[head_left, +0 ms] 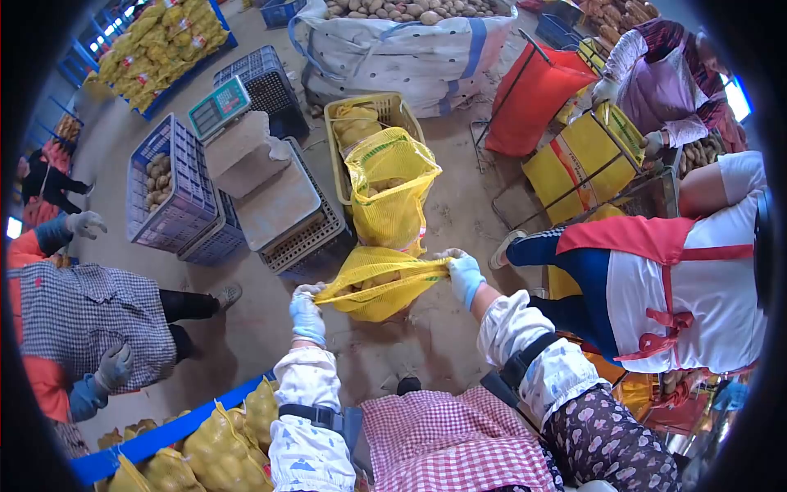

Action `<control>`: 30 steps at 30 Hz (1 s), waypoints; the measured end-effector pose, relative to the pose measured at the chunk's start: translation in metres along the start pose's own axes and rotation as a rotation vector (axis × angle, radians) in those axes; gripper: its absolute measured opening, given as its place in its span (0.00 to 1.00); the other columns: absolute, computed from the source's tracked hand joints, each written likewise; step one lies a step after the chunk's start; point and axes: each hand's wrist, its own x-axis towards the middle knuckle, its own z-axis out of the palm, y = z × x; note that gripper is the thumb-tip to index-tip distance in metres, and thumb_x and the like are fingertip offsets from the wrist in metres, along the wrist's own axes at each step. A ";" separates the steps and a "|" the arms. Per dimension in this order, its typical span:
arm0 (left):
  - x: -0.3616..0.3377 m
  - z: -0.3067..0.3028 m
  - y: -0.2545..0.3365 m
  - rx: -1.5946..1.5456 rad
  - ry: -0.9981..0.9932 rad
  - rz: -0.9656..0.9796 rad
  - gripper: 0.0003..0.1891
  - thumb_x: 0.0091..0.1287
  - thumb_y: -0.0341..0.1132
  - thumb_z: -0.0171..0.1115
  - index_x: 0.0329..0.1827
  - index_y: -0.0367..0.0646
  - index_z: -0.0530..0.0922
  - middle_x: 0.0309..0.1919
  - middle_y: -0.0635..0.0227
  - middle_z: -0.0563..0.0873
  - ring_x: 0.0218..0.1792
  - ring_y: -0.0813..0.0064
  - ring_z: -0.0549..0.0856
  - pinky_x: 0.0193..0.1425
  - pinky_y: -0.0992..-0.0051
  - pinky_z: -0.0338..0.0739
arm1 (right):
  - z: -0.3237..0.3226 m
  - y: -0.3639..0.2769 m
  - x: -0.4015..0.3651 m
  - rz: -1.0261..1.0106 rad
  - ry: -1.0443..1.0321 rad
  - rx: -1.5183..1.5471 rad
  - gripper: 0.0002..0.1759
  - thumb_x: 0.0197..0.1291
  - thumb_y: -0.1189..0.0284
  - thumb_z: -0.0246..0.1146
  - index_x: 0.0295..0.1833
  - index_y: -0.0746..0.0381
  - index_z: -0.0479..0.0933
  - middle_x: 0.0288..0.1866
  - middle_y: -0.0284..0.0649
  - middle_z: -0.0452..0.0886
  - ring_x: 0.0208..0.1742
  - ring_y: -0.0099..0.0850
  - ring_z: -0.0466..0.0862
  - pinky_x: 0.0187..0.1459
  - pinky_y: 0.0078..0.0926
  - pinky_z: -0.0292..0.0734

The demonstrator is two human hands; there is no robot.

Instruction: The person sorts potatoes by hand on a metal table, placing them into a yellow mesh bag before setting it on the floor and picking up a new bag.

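A yellow mesh sack (379, 299) with potatoes inside stands on the floor before me, its mouth stretched wide between my hands. My left hand (307, 314), in a pale glove, grips the left corner of the rim. At the right corner, my gloved right hand (464, 275) is closed on the same rim. Just beyond it, touching or nearly so, stands a second yellow mesh sack (392, 184) with its top open and potatoes showing. Behind that, a yellow plastic crate (416, 123) holds another filled sack.
A scale (275, 201) with a green display rests on crates at left, beside a blue crate (176, 176) of potatoes. One co-worker (90, 312) stands left; others (689, 279) work at right near sack frames. A blue-edged pallet (176, 430) of filled sacks lies near left.
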 end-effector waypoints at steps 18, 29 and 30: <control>-0.108 0.083 -0.020 1.101 -1.473 -0.367 0.14 0.68 0.37 0.50 0.53 0.45 0.76 0.53 0.51 0.81 0.53 0.57 0.80 0.59 0.59 0.76 | -0.245 0.108 -0.294 0.256 0.176 -0.249 0.18 0.66 0.64 0.59 0.57 0.61 0.76 0.45 0.33 0.81 0.41 0.23 0.79 0.45 0.24 0.76; 0.045 0.085 -0.032 1.020 -0.722 -0.120 0.20 0.70 0.43 0.48 0.58 0.42 0.72 0.56 0.52 0.79 0.54 0.60 0.80 0.59 0.61 0.75 | -0.345 0.245 -0.582 0.581 -0.034 -1.488 0.20 0.61 0.59 0.55 0.50 0.60 0.80 0.39 0.37 0.84 0.39 0.29 0.84 0.43 0.29 0.78; 0.059 0.084 -0.026 1.008 -0.665 -0.104 0.20 0.70 0.44 0.47 0.59 0.42 0.72 0.56 0.52 0.78 0.54 0.60 0.79 0.59 0.61 0.75 | -0.332 0.228 -0.588 0.671 0.239 -1.061 0.20 0.60 0.59 0.56 0.51 0.60 0.80 0.41 0.38 0.84 0.40 0.29 0.84 0.43 0.29 0.78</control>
